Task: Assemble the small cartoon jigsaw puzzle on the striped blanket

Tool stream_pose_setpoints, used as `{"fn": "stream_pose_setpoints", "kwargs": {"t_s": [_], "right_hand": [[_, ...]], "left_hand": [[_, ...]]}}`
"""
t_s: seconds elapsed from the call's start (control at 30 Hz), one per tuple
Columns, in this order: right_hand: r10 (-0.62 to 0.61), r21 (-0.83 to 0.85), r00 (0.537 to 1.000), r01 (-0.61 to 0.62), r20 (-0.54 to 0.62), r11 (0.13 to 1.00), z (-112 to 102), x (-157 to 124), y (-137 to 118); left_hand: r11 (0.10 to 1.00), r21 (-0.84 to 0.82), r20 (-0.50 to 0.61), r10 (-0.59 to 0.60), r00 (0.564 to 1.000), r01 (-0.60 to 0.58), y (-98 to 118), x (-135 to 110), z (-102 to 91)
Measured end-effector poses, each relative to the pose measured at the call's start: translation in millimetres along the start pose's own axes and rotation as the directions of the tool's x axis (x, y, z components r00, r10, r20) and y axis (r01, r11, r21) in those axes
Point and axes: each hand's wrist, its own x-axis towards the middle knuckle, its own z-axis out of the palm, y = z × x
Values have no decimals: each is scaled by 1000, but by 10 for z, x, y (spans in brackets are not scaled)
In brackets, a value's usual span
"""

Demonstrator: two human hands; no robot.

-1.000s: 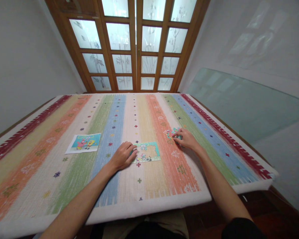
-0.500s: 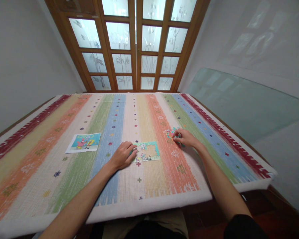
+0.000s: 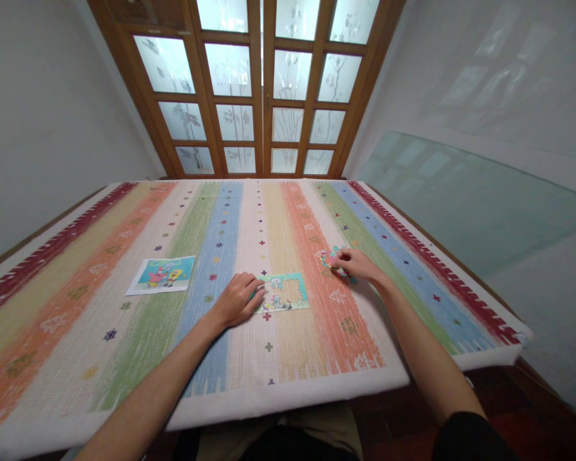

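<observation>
A partly filled jigsaw puzzle [image 3: 303,291] lies in a tray on the table, with pieces around its border and a bare tan area in the middle. My left hand [image 3: 240,299] rests over the puzzle's left end, fingers lying on it and thumb apart, covering that side. To the right, loose puzzle pieces [image 3: 337,250] form a small heap on an orange stripe. Over this heap is my right hand [image 3: 356,264], thumb and forefinger pinched on a small puzzle piece, partly hidden by the fingers.
A picture sheet [image 3: 168,275] with cartoon figures lies left of the puzzle. The striped tablecloth [image 3: 269,358] covers the wide table. Beyond its far edge stand wooden doors with glass panes [image 3: 264,102]; a glass sheet [image 3: 461,186] leans against the right wall.
My right hand's fingertips have shifted slightly left and down at the heap. My left hand stays in place on the puzzle.
</observation>
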Motion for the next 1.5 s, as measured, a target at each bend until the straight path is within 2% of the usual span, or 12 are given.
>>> {"fn": "stream_pose_setpoints", "kwargs": {"t_s": [0.17,0.3,0.53,0.73,0.83,0.93,1.03,1.33,1.5], "right_hand": [[-8,85,995,0,98,996,36,24,15],[-5,65,993,-2,121,998,1,34,48],[-44,-109,998,49,54,993,-93,13,63],[-96,-185,992,79,-85,980,-3,21,-9],[-158,-256,981,126,-109,958,27,17,-34],[-244,-329,967,206,-77,922,15,-2,-42],[-271,-368,963,246,-16,897,-7,-32,-32],[-245,-314,960,276,134,908,2,-116,-13],[-197,-262,969,231,149,937,17,-143,-47]], "left_hand": [[1000,-4,6,-11,1000,11,-11,-9,7],[1000,-8,11,-13,1000,13,-12,-12,12],[1000,-9,12,-12,1000,12,2,-7,4],[1000,-6,17,-7,1000,7,0,2,-3],[1000,-8,17,-10,1000,10,8,3,-8],[1000,-8,15,-7,1000,7,11,3,-5],[1000,-6,11,-3,1000,4,6,1,-2],[1000,-12,11,0,1000,0,1,-3,16],[1000,-11,9,13,1000,-13,-5,-8,24]]}}
